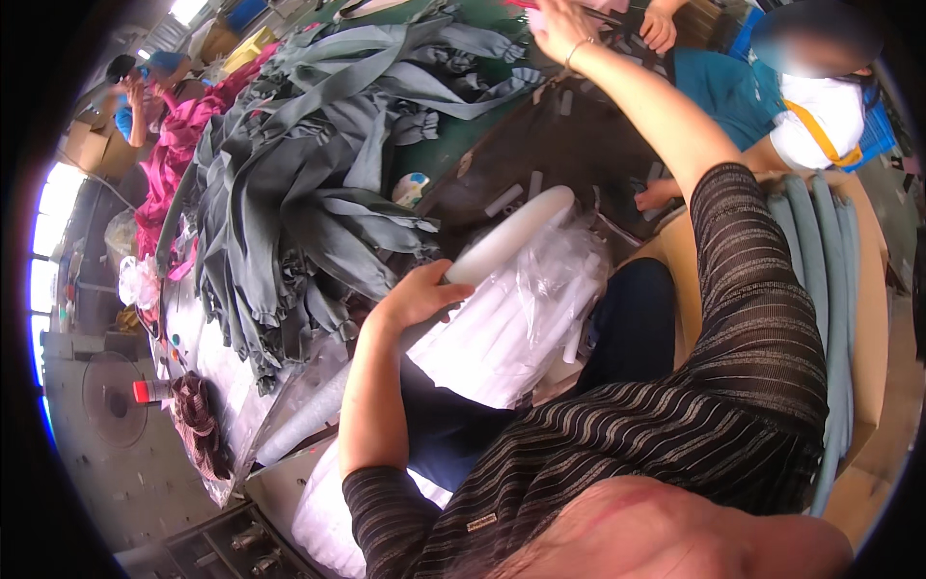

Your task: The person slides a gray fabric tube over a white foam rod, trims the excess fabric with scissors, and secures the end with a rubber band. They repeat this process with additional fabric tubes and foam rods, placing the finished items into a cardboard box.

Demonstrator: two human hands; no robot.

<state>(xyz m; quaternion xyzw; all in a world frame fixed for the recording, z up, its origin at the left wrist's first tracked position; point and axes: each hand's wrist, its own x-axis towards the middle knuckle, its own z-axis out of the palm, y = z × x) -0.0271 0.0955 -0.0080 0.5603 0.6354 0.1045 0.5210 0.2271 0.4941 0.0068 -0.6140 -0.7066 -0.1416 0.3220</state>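
Observation:
My left hand [422, 297] is closed around a long white foam tube [516, 232] that slants up to the right, its rounded end pointing away from me. Below that hand, a pale grey length of tube [307, 415] runs down to the left. My right arm stretches far forward, and my right hand [561, 35] is at the top edge of the picture, beside something pinkish red [522, 4]. Its fingers are partly cut off, so what they do is unclear. A large heap of grey-green fabric sleeves [289, 183] with gathered ends lies just beyond my left hand.
White tubes in a clear plastic bag [540, 299] lie by my lap. A carton [868, 318] with grey-green covered tubes [820, 232] stands at my right. Across the dark table [502, 159], a co-worker in teal [719, 96] sits close. Magenta fabric [178, 154] lies far left.

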